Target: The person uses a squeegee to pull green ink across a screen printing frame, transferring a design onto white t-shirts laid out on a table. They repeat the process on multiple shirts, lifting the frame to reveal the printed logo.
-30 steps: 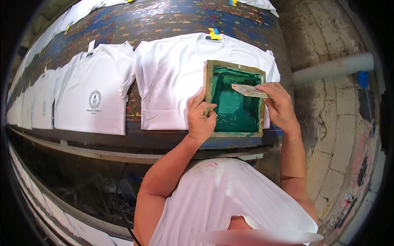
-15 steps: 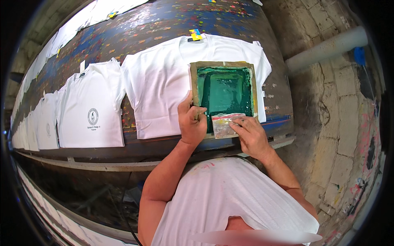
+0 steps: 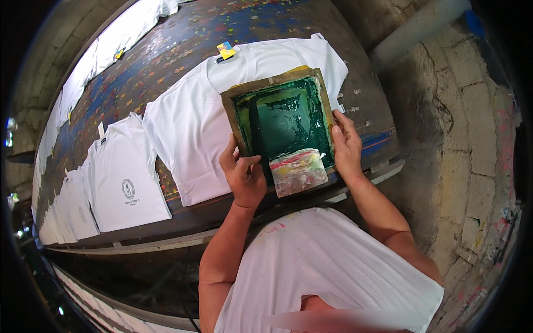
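My left hand (image 3: 241,177) grips the left side of a wooden screen frame (image 3: 236,114) with green mesh and glossy ink (image 3: 283,122) inside; my right hand (image 3: 347,147) holds its right side, fingers along the rim. A flat paint-smeared squeegee (image 3: 298,172) rests in the screen at the near edge, untouched by either hand. The frame is over the right part of a white T-shirt (image 3: 189,139), slightly askew; whether it touches the shirt I cannot tell. A yellow-and-blue tag (image 3: 226,50) sits at the shirt's collar.
Several white shirts (image 3: 127,166) lie in a row to the left, the nearer ones bearing a small dark printed emblem. The long table (image 3: 122,89) is speckled with paint, with more white garments along its far edge. A grey pipe (image 3: 416,30) and cracked block surface (image 3: 455,139) are at the right.
My right hand has let go of the squeegee at the near edge and moved up to the frame's right side. The frame has turned anticlockwise; the view has swung too.
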{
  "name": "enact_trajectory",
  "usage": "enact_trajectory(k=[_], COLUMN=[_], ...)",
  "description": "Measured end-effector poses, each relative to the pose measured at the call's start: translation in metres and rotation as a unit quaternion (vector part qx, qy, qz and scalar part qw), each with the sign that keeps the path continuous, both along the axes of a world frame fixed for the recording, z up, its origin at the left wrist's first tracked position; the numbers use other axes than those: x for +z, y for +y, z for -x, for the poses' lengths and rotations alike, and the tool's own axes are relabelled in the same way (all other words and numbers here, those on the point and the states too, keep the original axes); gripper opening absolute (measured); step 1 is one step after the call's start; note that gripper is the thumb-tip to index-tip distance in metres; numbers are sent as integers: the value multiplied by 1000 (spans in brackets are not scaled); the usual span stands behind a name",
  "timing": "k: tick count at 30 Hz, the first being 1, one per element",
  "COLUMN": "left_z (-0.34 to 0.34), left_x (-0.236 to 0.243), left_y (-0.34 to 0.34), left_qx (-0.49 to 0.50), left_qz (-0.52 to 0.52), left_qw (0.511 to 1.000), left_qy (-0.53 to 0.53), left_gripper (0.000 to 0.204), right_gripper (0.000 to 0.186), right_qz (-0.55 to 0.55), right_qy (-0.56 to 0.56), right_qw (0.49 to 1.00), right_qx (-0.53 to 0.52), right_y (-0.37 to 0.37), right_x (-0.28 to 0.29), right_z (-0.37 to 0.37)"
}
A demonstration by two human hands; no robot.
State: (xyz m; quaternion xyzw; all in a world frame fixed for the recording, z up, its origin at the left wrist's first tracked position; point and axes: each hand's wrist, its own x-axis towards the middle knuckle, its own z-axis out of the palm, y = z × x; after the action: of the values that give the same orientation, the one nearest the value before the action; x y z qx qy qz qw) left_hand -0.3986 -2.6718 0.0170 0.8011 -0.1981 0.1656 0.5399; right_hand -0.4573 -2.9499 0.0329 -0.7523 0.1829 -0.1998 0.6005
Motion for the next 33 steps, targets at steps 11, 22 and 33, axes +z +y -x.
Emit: enact_trajectory(k=[11, 22, 33], left_z=[13, 27, 54], left_x=[7, 7, -2], left_y=[8, 10, 31], left_qx=[-3, -2, -6], left_qz=[-77, 63, 9], left_qw=[995, 983, 977], left_qy=[-64, 170, 211], left_gripper=[34, 53, 76], right_gripper=[44, 49, 56], right_qz=[-115, -76, 5], right_qy=[57, -12, 26], right_qw=[991, 997, 1000], right_qx=[-41, -29, 2], right_y=[2, 2, -3], right_x=[-4, -1, -11], right_z=[14, 26, 73])
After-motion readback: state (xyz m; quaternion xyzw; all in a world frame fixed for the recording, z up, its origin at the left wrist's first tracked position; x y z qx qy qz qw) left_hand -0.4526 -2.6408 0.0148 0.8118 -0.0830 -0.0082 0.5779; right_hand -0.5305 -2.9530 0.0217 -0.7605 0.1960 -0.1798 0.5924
